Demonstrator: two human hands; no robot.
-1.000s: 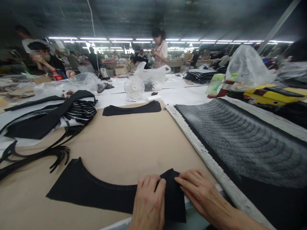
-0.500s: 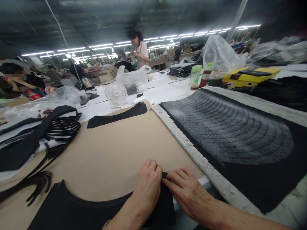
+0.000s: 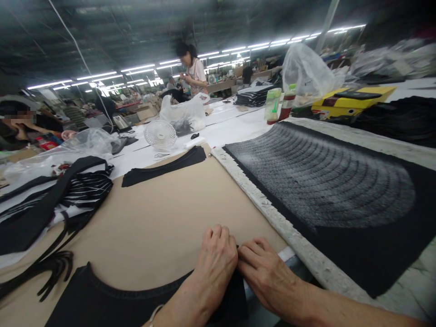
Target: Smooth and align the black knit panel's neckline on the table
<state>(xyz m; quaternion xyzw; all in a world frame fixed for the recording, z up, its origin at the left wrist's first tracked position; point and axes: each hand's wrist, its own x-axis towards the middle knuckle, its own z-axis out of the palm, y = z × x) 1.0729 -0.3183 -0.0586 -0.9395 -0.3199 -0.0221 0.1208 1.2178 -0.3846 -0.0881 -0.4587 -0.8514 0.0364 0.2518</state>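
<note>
A black fabric piece (image 3: 116,304) with a curved upper edge lies at the near side of the tan board (image 3: 163,213). My left hand (image 3: 218,254) is closed over its right end, fingers curled down onto the edge. Touching it from the right, my right hand (image 3: 262,268) pinches the same edge. The fingertips meet, and most of the cloth between them is hidden. Farther back on the board rests a narrow curved black strip (image 3: 165,165).
Right of the board, a grey-patterned black panel (image 3: 323,181) lies on a pale slab (image 3: 259,200). Striped black cloth (image 3: 85,186) and thin black straps (image 3: 57,259) lie left. Behind are a small white fan (image 3: 160,134), bottles (image 3: 272,106), a yellow box (image 3: 354,102) and a standing person (image 3: 195,75).
My left hand has shifted slightly right, closing the gap to my right hand, so less cloth shows between them. The camera view has tilted a little.
</note>
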